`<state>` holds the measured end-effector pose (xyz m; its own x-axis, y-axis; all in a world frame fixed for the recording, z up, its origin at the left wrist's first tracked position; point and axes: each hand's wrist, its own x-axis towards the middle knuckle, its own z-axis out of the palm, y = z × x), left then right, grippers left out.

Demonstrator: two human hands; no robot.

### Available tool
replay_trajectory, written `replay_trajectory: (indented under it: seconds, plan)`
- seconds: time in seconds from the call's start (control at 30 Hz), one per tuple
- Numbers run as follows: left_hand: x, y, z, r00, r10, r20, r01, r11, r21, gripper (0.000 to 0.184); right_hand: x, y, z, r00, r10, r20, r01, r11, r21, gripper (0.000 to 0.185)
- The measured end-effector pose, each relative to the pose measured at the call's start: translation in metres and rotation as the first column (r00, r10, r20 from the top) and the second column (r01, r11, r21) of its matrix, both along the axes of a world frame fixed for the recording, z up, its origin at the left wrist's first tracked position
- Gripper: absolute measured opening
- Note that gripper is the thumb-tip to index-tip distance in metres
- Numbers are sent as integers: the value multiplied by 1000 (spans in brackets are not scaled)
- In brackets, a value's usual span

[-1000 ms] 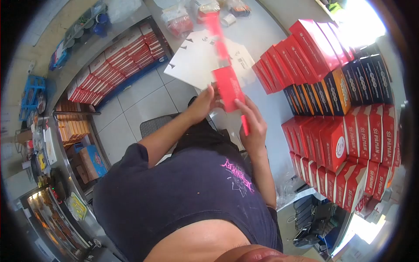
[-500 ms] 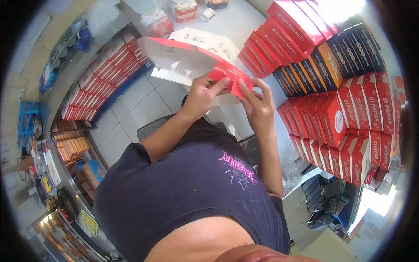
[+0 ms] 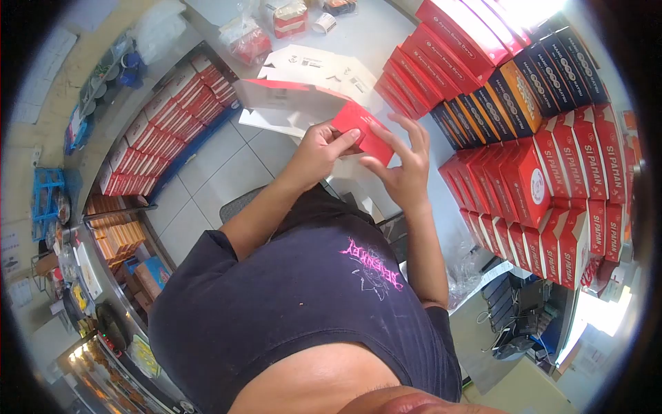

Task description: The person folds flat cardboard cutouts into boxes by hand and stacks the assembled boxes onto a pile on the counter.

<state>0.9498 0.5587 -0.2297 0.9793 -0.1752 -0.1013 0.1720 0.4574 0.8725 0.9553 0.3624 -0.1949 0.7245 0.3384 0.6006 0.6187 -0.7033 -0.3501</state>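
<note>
A partly folded red-and-white cardboard box (image 3: 362,130) is held up in front of my chest. My left hand (image 3: 323,150) is closed on its near end, thumb pressed over the red outer face. My right hand (image 3: 405,160) is at the right edge of that red end, fingers spread, with the index finger along the panel and the thumb apart below it. The box's pale inner side stretches away to the upper left. Beyond it, flat white cardboard blanks (image 3: 314,65) with printed marks lie on the counter (image 3: 386,27).
Red boxes (image 3: 445,52), dark-blue boxes (image 3: 555,69) and more red boxes (image 3: 562,165) stand stacked at the right. Bagged packages (image 3: 245,43) lie at the counter's far end. Shelved red-and-white cartons (image 3: 169,114) line the left side above the tiled floor (image 3: 200,169). Cables and dark devices (image 3: 514,314) sit lower right.
The red end panel now lies flatter, its flap folded over. My right hand's fingers have loosened from a pinch and spread apart, while my left hand keeps its hold.
</note>
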Motion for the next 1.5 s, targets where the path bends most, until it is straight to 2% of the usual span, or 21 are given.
replay_trajectory:
  seconds: [0.07,0.1,0.17,0.2,0.3,0.37,0.43,0.5,0.57,0.77,0.9,0.97,1.07,1.1,1.2,1.27,1.3,1.37,1.43,1.47,1.5]
  plan:
    - [2,10,-2,973,-231,5,229,966,120,32,6,-6,-6,931,210,-299,-112,943,314,33]
    - [1,10,-2,973,-231,3,229,966,121,32,5,-7,-4,930,210,-301,-111,942,315,33]
    - [1,9,-3,928,-361,90,355,931,82,36,0,-10,5,790,254,-558,-69,941,331,27]
    - [2,9,-3,928,-363,91,356,931,84,36,-3,-8,5,791,254,-557,-69,941,332,27]
    - [6,12,11,959,-242,-147,206,953,-223,37,-9,3,-1,822,109,-560,-3,982,187,27]
    - [18,17,33,942,145,-303,-173,982,-69,40,-6,6,-19,984,167,-69,-167,986,2,24]
    - [30,37,14,955,104,-278,-96,995,39,39,-7,5,-25,988,149,-44,-150,988,-21,23]
    - [26,37,11,977,195,-85,-176,966,192,30,-7,5,-26,993,121,-15,-122,992,-42,22]
    - [17,23,3,966,254,-52,-240,953,184,22,-7,5,-21,1000,-1,-6,1,997,74,21]
    - [5,-8,-6,987,140,79,-151,975,164,22,-5,15,-18,999,-48,10,45,979,199,22]
    - [5,-8,-4,993,111,-33,-108,991,77,17,-1,12,-11,999,13,-51,0,970,244,35]
    - [14,8,-13,968,-177,-179,147,974,-170,22,-5,7,-2,972,161,-174,-118,965,234,48]
    - [15,7,-4,944,-259,-205,238,964,-119,24,-5,0,-17,878,287,-384,-99,892,441,65]
    - [17,6,1,944,-260,-206,239,964,-120,24,-6,1,-18,878,286,-385,-98,893,440,65]
    - [29,9,9,963,-166,-212,51,885,-464,22,-17,7,-23,927,242,-287,-28,806,591,71]
    - [39,17,6,963,-102,-251,-25,888,-458,23,-27,0,-52,860,38,-509,157,929,335,70]
    - [45,21,0,954,-45,-295,-98,887,-451,23,-31,-5,-62,861,44,-506,149,931,334,70]
    - [46,25,-31,951,-102,-293,-25,917,-399,29,-36,-12,-78,662,41,-748,282,911,300,60]
    - [29,16,-36,992,-128,-15,129,983,132,41,-35,-15,-89,715,79,-695,253,897,362,59]
    - [16,10,-34,991,-132,-12,132,982,136,41,-29,-20,-100,737,189,-649,172,877,450,61]
    - [1,5,-30,912,-261,316,-12,754,657,44,-24,-22,-99,750,293,-592,91,842,532,62]
